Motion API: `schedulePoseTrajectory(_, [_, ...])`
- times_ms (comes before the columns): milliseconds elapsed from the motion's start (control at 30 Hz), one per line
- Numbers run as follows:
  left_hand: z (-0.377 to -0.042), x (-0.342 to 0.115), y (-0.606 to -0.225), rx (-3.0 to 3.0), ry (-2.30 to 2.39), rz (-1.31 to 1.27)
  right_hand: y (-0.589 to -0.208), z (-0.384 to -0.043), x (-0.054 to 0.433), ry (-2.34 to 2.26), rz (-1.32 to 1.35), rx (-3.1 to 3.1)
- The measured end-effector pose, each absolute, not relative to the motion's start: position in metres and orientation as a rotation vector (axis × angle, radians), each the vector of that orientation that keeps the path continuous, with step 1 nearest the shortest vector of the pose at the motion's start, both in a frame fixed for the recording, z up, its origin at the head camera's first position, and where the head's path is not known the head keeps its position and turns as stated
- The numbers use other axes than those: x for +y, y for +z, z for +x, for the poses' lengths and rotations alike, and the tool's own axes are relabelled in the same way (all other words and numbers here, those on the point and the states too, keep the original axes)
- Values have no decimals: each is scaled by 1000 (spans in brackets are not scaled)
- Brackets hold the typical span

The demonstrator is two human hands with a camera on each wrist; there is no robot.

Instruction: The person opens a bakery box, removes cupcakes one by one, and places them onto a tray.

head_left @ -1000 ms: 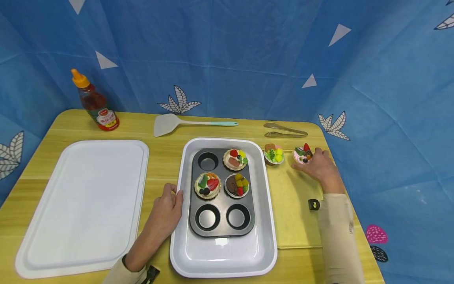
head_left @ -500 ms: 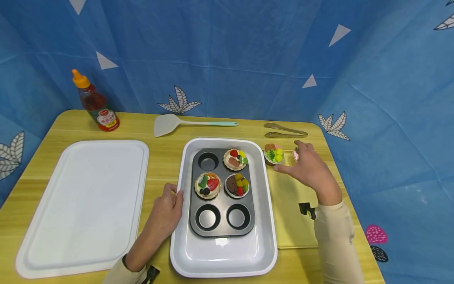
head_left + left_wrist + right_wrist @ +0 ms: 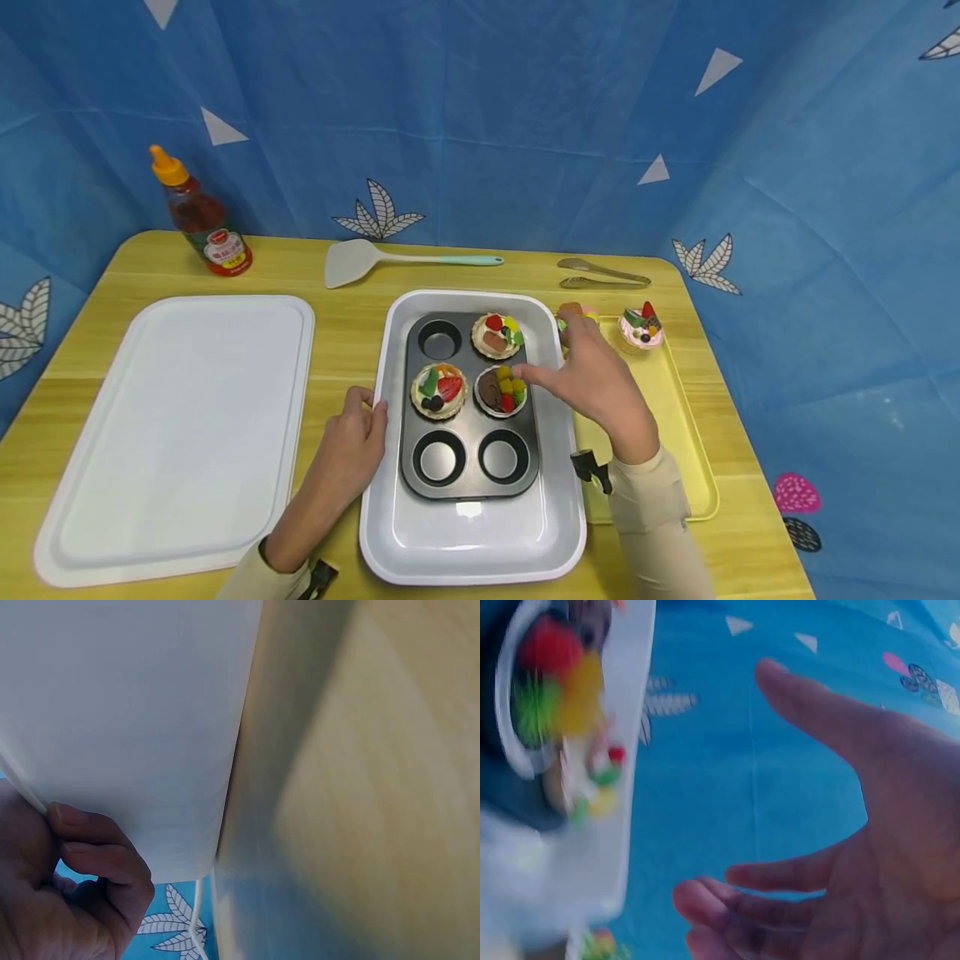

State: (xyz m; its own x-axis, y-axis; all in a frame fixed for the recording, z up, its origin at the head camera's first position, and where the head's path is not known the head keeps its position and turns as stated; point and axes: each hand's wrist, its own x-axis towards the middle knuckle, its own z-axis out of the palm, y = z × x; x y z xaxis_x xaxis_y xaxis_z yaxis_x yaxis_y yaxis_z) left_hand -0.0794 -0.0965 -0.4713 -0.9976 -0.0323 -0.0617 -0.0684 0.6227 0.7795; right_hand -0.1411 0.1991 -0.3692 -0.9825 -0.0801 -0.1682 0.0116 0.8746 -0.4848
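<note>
Blue printed cloth (image 3: pixel 480 108) is hanging behind a yellow wooden counter (image 3: pixel 341 350). Remotely, I am watching a white rectangular tray (image 3: pixel 468 546) resting there, left hand (image 3: pixel 352 442) gripping one side, right hand (image 3: pixel 600 387) hovering over the other, fingers apart.

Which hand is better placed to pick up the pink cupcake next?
Probably the right hand: it looks empty and is nearer the pink cupcake. The left hand holds the rim of the deep white tray, across the muffin pan.

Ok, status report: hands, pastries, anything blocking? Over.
Left hand gripping rim of deep tray. Right hand empty, above its right rim. Three pastries in muffin pan. No obstruction seen over empty cups.
</note>
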Motion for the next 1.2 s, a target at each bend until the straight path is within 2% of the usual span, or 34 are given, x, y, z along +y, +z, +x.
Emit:
schedulePoseTrajectory(400, [-81, -96, -471, 2786, 1354, -84, -398, -132, 167, -728, -38, 2773])
schedulePoseTrajectory(1200, [-80, -96, -472, 2785, 1346, -89, -428, -134, 152, -562, -66, 2772])
